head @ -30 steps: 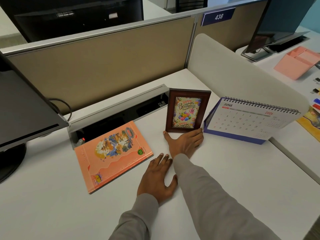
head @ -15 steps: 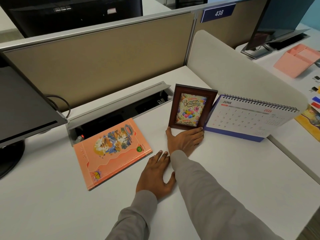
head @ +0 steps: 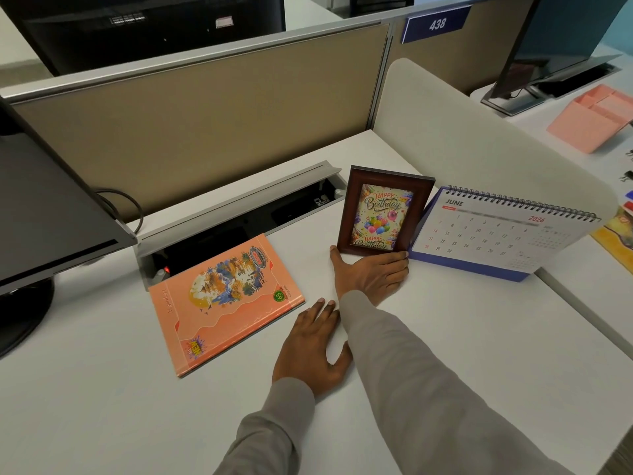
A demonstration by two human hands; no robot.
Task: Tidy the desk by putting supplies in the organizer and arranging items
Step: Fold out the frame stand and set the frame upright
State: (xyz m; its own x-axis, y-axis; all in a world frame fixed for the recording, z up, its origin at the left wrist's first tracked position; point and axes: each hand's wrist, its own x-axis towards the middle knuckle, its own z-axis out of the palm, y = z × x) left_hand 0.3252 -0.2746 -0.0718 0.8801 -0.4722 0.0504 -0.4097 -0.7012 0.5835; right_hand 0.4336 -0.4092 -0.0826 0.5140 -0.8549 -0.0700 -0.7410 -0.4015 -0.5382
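A brown photo frame [head: 385, 210] with a birthday card stands upright on the white desk [head: 445, 337]. My right hand [head: 371, 274] lies flat in front of it, straight fingers touching its bottom edge. A spiral June desk calendar [head: 503, 234] stands right beside the frame, its left corner behind the frame's edge. An orange notebook [head: 222, 303] lies flat to the left. Palm down on the desk between notebook and right sleeve rests my left hand [head: 313, 347], holding nothing.
An open cable tray [head: 239, 221] runs along the back under the beige partition [head: 205, 132]. A dark monitor [head: 44, 207] stands at the left. Behind a white divider [head: 479, 149], the neighbouring desk holds a pink organizer [head: 589, 118] and a second monitor.
The photo frame has slid right, from a gap away to right against the calendar, with my right hand following at its base. My left hand has stayed flat on the desk.
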